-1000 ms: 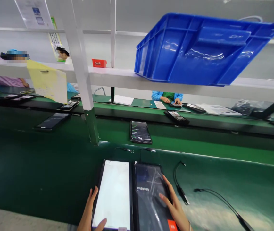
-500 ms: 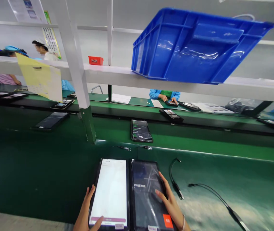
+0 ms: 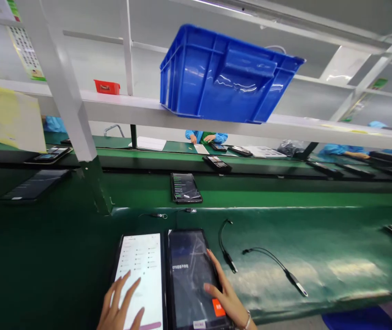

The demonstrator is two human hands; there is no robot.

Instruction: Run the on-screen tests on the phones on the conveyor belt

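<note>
Left grip point(image 3: 117, 308) spread apart over white-screened black tablet point(image 3: 145, 256); right grip point(image 3: 227, 297) clamped on dark-screened black tablet point(image 3: 189, 288); two slim dark cables point(image 3: 157, 215) near green worktop point(image 3: 322, 238) far edge.

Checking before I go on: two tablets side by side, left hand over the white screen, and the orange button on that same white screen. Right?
Not quite: the orange button is on the dark-screened tablet, as the head view shows. The rest stands: the two sit side by side, left hand over the white screen.
</note>
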